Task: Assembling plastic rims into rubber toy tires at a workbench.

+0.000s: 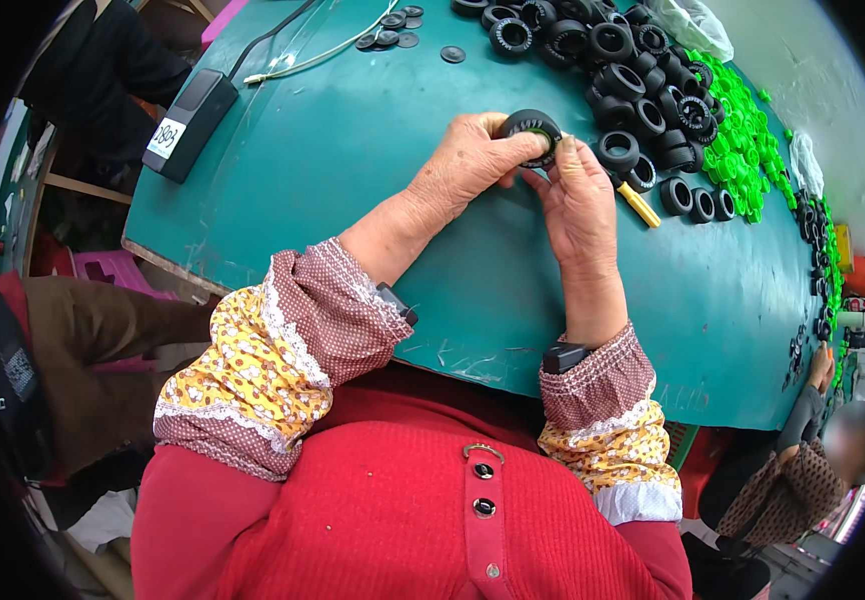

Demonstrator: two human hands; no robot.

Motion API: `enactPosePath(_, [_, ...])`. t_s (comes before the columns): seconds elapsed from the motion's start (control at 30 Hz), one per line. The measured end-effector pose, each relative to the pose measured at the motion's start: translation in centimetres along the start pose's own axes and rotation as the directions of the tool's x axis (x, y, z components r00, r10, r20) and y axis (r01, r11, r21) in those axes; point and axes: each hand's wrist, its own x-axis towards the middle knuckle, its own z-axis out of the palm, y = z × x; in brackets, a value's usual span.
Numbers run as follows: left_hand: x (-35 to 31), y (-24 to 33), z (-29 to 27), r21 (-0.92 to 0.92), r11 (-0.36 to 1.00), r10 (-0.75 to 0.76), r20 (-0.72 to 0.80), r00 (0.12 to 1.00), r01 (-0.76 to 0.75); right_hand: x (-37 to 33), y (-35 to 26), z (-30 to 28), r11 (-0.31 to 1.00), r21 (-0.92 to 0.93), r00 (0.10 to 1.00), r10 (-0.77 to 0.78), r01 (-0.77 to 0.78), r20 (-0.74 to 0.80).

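A small black toy tyre [528, 121] is held up over the green table by both hands, and a bit of bright green shows inside its ring. My left hand [471, 160] grips it from the left, the thumb pressed across its opening. From the right, my right hand [583, 205] pinches the tyre's edge between thumb and fingers. Just beside the right hand, a yellow-handled tool [639, 205] lies on the table, its tip hidden among tyres.
A heap of black tyres [643, 85] and a pile of green plastic wheel hubs [738, 150] cover the table's far right. Flat black discs [453, 54], a white cable [328, 62] and a black box [191, 122] lie at the far left. Another person [803, 475] sits at right.
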Motion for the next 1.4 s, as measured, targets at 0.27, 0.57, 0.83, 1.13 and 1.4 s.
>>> enactPosePath(0.27, [0.0, 0.3, 0.2, -0.027, 0.997, 0.072, 0.061, 0.996, -0.070, -0.3, 0.1, 0.7, 1.000, -0.013, 1.000, 0.001, -0.002, -0.025])
enactPosePath(0.57, [-0.2, 0.4, 0.0, 0.032, 0.997, -0.073, 0.179, 0.981, 0.068, -0.6, -0.5, 1.5, 1.000, -0.024, 1.000, 0.001, -0.001, 0.011])
enactPosePath(0.83, [-0.3, 0.6, 0.3, 0.083, 0.987, -0.157, 0.277, 0.948, 0.139, -0.5, -0.8, 0.8, 0.996, -0.072, 0.998, 0.060, -0.057, 0.036])
enactPosePath(1.13, [-0.3, 1.3, -0.1, 0.120, 0.964, -0.262, 0.330, 0.907, 0.235, -0.6, -0.9, 1.0, 0.986, -0.165, 1.000, -0.001, 0.004, 0.017])
enactPosePath(1.4, [0.1, 1.2, -0.8, 0.135, 0.980, -0.174, 0.199, 0.964, 0.149, -0.1, -1.0, 0.5, 0.925, -0.347, 0.988, -0.139, 0.155, 0.072])
